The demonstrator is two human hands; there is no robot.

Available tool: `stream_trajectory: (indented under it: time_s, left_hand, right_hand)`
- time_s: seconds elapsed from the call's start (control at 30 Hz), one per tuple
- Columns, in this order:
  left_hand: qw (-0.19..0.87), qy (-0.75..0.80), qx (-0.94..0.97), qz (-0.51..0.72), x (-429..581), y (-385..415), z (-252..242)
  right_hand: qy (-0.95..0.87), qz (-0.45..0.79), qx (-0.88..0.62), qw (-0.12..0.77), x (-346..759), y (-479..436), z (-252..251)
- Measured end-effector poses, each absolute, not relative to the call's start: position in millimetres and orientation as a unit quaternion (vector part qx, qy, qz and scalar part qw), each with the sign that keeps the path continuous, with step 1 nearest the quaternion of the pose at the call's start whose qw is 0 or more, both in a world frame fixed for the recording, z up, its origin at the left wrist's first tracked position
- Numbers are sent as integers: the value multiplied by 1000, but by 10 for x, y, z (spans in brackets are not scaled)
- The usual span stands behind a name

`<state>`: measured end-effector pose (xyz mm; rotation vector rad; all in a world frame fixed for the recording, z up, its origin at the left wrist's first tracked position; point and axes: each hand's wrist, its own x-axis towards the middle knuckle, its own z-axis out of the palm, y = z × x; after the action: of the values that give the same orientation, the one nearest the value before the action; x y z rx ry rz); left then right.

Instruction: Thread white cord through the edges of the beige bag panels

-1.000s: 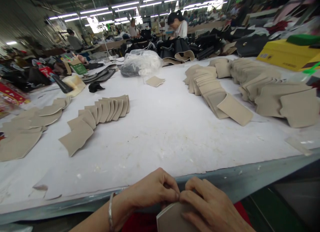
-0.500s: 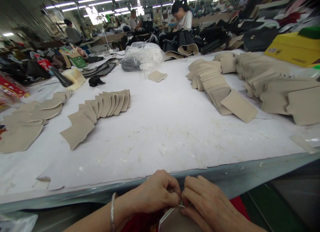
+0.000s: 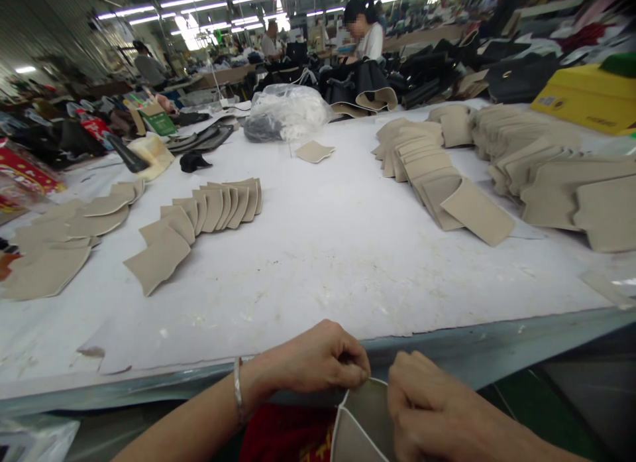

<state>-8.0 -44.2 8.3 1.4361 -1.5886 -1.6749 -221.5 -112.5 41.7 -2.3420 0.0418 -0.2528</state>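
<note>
Below the table's front edge my left hand (image 3: pixel 318 359) pinches the top rim of a beige fabric piece (image 3: pixel 360 415) with a pale edge. My right hand (image 3: pixel 432 409) is closed on the same piece from the right, its fingers curled over the fabric. The piece is folded open between both hands, over something red in my lap. A metal bangle sits on my left wrist.
On the white table (image 3: pixel 318 250) lie fanned rows of beige cut pieces: left (image 3: pixel 199 217), far left (image 3: pixel 54 243), right (image 3: pixel 437 177) and far right (image 3: pixel 556 170). A plastic bag (image 3: pixel 288 111) and single piece (image 3: pixel 313 150) sit at the back. Other people work at far tables.
My hands have drawn apart a little and the fabric piece has opened between them, its rim lifted higher. The view shifted slightly.
</note>
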Motion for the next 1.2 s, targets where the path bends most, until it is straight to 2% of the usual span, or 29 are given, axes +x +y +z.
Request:
stream_trajectory:
  time_s: [0.17,0.27,0.47,0.7,1.2]
  left_hand:
    - [253,-516,511,-640,-101,-305,63]
    - [269,-515,532,-616,-67,-171,201]
    - [163,-547,641,-512,-98,70,274]
    - [205,-523,625,-541,-161,99,90]
    - [184,-534,643,-516,-196,81,38]
  right_hand:
    - [88,-100,-902,410,-2250,-1060,241]
    - [127,-85,-902,403,-2275,-966,100]
    - [145,-56,-892,424,-2189,-936,-33]
    - [138,-19,-883,449,-2135,-965,-161]
    - [182,25,-835,518,-2176,-986,-166]
